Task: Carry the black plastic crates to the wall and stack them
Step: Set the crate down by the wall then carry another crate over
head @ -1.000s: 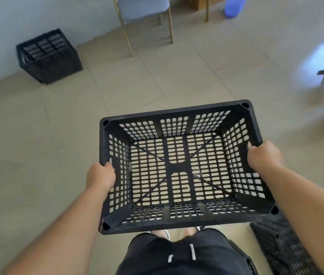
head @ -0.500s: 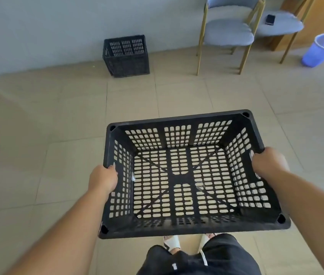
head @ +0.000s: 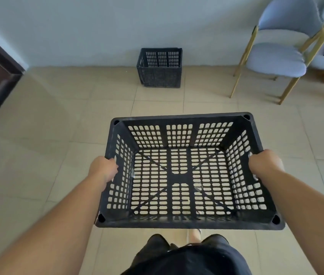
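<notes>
2 hands carry an empty black crate (head: 187, 171) level above the tiled floor (head: 58, 145): the left hand (head: 103, 169) is closed on its left handle and the right hand (head: 264, 165) on its right handle. Straight ahead, a second black crate (head: 160, 67) sits against the wall (head: 97, 26), left of 2 grey chairs (head: 276, 56).

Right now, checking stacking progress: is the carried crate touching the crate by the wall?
Apart. The head view shows bare floor between the carried crate and the crate by the wall.
</notes>
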`<state>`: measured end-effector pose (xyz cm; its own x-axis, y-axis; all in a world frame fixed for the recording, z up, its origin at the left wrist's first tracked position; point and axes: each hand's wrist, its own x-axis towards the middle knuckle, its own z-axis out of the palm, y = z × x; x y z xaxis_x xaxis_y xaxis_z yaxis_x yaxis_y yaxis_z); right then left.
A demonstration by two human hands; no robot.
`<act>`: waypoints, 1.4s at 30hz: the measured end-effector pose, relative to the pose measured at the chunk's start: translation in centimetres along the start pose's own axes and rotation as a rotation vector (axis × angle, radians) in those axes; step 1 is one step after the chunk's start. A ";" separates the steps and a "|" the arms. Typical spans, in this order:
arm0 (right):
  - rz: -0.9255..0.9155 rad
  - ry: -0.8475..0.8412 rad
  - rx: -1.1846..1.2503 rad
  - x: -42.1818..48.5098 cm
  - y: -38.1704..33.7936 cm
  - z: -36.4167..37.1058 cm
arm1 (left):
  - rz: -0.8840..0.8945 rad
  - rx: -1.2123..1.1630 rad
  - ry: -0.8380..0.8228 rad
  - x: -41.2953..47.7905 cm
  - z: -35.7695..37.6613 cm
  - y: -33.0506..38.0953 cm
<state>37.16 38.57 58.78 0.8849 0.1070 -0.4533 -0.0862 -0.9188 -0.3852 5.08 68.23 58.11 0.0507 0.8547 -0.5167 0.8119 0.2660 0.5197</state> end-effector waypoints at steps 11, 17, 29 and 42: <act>-0.043 -0.038 -0.020 9.9 -17.7 1.8 | -0.087 -0.124 0.001 13.5 -2.7 9.2; -0.022 -0.019 -0.010 14.0 -28.1 4.2 | -0.065 -0.123 -0.063 24.1 -5.5 16.3; 0.038 0.037 0.096 24.6 -44.8 6.0 | 0.048 -0.071 -0.070 41.7 -8.2 34.5; 0.081 0.004 0.120 43.9 -60.6 5.1 | 0.048 -0.081 -0.026 56.5 -4.2 52.2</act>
<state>78.88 100.86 58.17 0.8745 0.0331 -0.4838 -0.2112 -0.8721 -0.4414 47.86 132.26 58.91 0.1037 0.8558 -0.5068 0.7587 0.2614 0.5967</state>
